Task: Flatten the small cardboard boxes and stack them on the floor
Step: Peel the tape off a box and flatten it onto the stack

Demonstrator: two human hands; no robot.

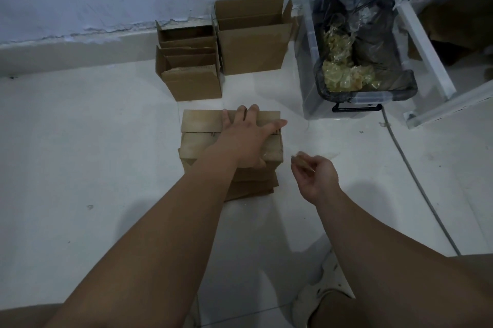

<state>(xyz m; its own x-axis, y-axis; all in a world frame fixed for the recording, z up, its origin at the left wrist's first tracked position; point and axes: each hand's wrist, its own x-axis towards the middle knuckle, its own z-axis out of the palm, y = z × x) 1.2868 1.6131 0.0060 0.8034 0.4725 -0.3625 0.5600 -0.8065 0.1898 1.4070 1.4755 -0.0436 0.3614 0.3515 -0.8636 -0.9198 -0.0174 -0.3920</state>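
I press my left hand (248,141), fingers straight, flat on the stack of flattened boxes (198,124) to keep it compact. My right hand (316,175) hangs beside it, fingers curled; contents cannot be determined.

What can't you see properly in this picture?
Head view:
1. How many flat boxes are in the stack: the left hand and forearm cover it.
2. Whether the right hand pinches anything: too small and blurry.
3. The rest of the white shelf: cut off by the right edge.
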